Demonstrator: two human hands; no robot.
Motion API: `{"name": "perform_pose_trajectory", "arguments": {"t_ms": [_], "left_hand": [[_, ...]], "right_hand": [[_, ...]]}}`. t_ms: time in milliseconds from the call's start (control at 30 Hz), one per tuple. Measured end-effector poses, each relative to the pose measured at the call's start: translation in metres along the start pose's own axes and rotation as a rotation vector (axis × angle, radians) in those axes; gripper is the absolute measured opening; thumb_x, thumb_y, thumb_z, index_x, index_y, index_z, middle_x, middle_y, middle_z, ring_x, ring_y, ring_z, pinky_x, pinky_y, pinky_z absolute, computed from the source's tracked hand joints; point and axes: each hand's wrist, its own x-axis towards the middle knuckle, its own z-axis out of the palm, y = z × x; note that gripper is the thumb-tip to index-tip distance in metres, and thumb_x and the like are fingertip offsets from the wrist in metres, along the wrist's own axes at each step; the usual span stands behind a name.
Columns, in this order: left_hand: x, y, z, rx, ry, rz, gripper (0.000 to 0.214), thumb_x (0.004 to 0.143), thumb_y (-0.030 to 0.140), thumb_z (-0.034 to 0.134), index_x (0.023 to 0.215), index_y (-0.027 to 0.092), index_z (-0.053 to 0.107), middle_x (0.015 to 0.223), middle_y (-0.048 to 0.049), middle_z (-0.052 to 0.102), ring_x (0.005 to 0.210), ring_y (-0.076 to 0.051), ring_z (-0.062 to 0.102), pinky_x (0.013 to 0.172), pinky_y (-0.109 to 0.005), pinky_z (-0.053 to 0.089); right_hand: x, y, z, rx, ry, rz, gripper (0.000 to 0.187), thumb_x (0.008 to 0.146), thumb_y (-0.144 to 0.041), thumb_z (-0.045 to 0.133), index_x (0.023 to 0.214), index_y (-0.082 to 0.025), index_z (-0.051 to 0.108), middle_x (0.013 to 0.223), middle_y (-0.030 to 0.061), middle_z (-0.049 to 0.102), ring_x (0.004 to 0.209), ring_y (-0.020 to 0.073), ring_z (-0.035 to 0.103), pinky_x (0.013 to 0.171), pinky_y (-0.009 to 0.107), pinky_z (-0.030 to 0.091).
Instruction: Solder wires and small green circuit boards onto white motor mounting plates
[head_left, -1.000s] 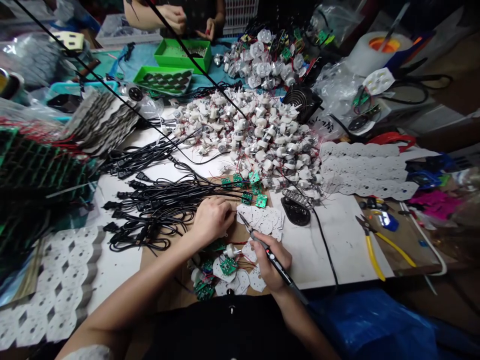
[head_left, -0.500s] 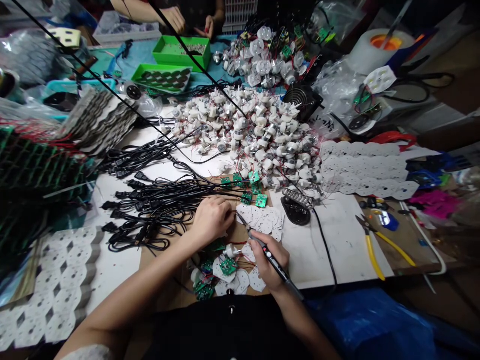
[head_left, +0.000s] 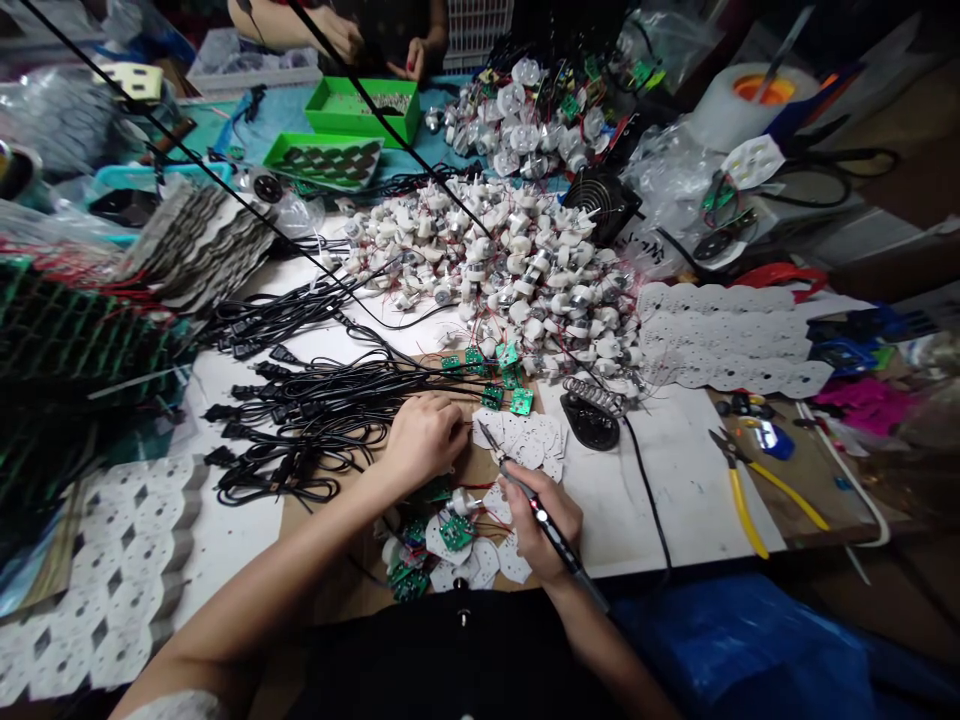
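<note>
My right hand point(head_left: 544, 520) is closed around a soldering iron point(head_left: 553, 535), its tip pointing up and left over white round boards point(head_left: 521, 440). My left hand point(head_left: 427, 440) is closed just left of those boards, fingers curled together; what they pinch, if anything, is hidden. Black power cords point(head_left: 322, 395) with plugs lie left of it. Small green circuit boards point(head_left: 493, 396) sit just beyond the hands. Nearer my body, a green circuit board point(head_left: 454, 532) lies on white discs among wired parts.
A heap of white motor-like parts point(head_left: 487, 250) spreads across the middle. An iron stand with a coil point(head_left: 592, 412) and yellow-handled cutters point(head_left: 742, 500) lie to the right. Green trays point(head_left: 364, 110) stand at the back, near another person's hands point(head_left: 415, 58).
The soldering iron's tip has shifted slightly right, away from my left fingers. My left hand has stayed put. The other person's hands at the back have moved slightly.
</note>
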Motion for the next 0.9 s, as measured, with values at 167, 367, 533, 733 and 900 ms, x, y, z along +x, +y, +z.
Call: {"name": "perform_pose_trajectory", "arguments": {"t_ms": [167,367,533,733,900], "left_hand": [[-0.002,-0.002,0.001,-0.011,0.018,0.011,0.013,0.09,0.029,0.063,0.087,0.019,0.07,0.091,-0.0092,0.066,0.088,-0.025,0.058,0.076,-0.037,0.041],[-0.003,-0.002,0.0,-0.014,-0.002,0.017,0.009,0.091,0.027,0.063,0.09,0.021,0.069,0.093,-0.0082,0.066,0.092,-0.025,0.056,0.077,-0.038,0.037],[-0.002,-0.001,0.002,-0.026,0.019,0.028,0.017,0.096,0.024,0.056,0.086,0.02,0.07,0.089,-0.007,0.067,0.087,-0.023,0.058,0.077,-0.037,0.035],[-0.002,-0.005,0.005,-0.042,0.032,0.051,0.019,0.097,0.024,0.056,0.084,0.02,0.07,0.087,-0.0064,0.067,0.086,-0.022,0.059,0.076,-0.036,0.035],[-0.001,-0.006,0.005,-0.051,0.03,0.054,0.019,0.098,0.024,0.056,0.085,0.02,0.07,0.088,-0.0067,0.067,0.087,-0.022,0.059,0.077,-0.036,0.035]], "right_hand": [[-0.005,0.004,-0.001,0.011,0.04,0.017,0.022,0.097,-0.02,0.06,0.116,-0.022,0.071,0.095,0.0063,0.079,0.082,0.0206,0.079,0.077,0.032,0.066],[-0.001,0.002,-0.001,-0.014,0.025,0.008,0.021,0.097,-0.02,0.06,0.114,-0.021,0.072,0.096,0.0067,0.08,0.083,0.0209,0.078,0.076,0.033,0.066],[0.006,-0.005,0.0,-0.042,-0.039,-0.045,0.02,0.097,-0.019,0.06,0.112,-0.022,0.072,0.097,0.0068,0.08,0.088,0.0212,0.078,0.079,0.033,0.065],[0.006,-0.005,0.0,-0.026,-0.03,-0.055,0.021,0.096,-0.017,0.06,0.113,-0.022,0.071,0.097,0.006,0.079,0.087,0.0203,0.077,0.079,0.032,0.065],[0.006,-0.003,0.0,-0.03,-0.059,-0.051,0.02,0.096,-0.016,0.06,0.112,-0.021,0.072,0.097,0.006,0.079,0.087,0.0199,0.077,0.08,0.031,0.064]]}}
